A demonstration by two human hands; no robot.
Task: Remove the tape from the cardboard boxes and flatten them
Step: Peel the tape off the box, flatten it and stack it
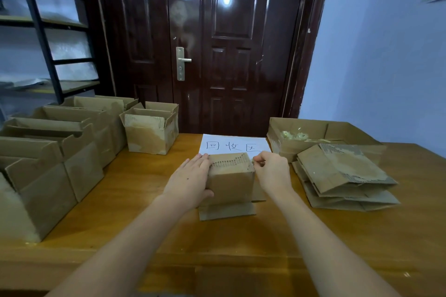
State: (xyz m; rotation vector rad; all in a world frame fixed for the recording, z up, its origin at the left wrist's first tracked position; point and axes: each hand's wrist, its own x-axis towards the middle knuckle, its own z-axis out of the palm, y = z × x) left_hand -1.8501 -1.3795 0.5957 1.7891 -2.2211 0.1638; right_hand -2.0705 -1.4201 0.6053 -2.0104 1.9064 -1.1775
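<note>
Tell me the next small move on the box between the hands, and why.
Probably peel toward the left: the right hand pinches something at the top right edge of the small box, likely a tape end, though it is too small to confirm, while the left hand holds the box steady on the table.

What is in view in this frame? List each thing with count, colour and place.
box in hand: 1, brown, table centre, bottom flaps splayed
open boxes: a cluster, exact count unclear, brown, table left
flattened boxes: a stack, count unclear, brown, table right
tray box: 1, brown, behind the stack, pale scraps inside, perhaps tape
paper sign: 1, white with black handwriting, behind the box in hand
table: 1, orange-brown wood
door: 1, dark brown, behind the table
shelf rack: 1, black frame, upper left
left hand: 1, holds the box's left side
right hand: 1, pinching at the box's top right edge
</note>
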